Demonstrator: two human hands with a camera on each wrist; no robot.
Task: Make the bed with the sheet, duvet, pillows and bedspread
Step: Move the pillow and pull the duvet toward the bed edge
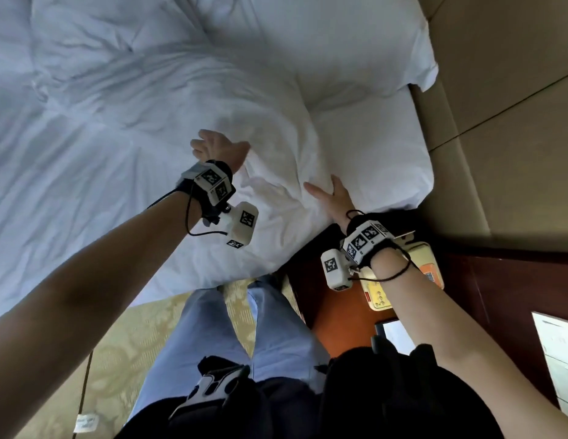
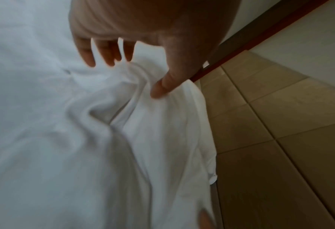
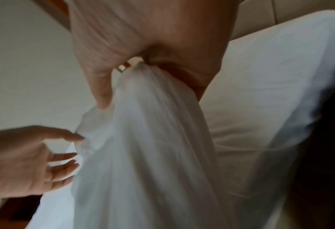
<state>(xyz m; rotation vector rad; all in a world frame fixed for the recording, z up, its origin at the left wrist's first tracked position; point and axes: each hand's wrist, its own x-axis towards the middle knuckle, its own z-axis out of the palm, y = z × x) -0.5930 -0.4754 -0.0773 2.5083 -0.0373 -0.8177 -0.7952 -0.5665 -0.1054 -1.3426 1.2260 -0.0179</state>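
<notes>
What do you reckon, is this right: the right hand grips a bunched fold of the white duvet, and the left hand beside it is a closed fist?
Not quite. The left hand is no fist: the right wrist view shows its fingers spread and nearly straight beside the cloth. The right hand does grip a bunched fold of the white duvet.

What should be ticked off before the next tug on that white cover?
1. Right hand grips the duvet: ok, a bunch of cloth is clutched.
2. Left hand has a hold too: not ok, its fingers are spread and only the thumb touches a fold.
3. Duvet lies flat: not ok, it is bunched and creased near both hands.
4. Pillow clear of the hands: ok, it lies at the head end.
5. Sheet smooth on the bare corner: ok.
</notes>
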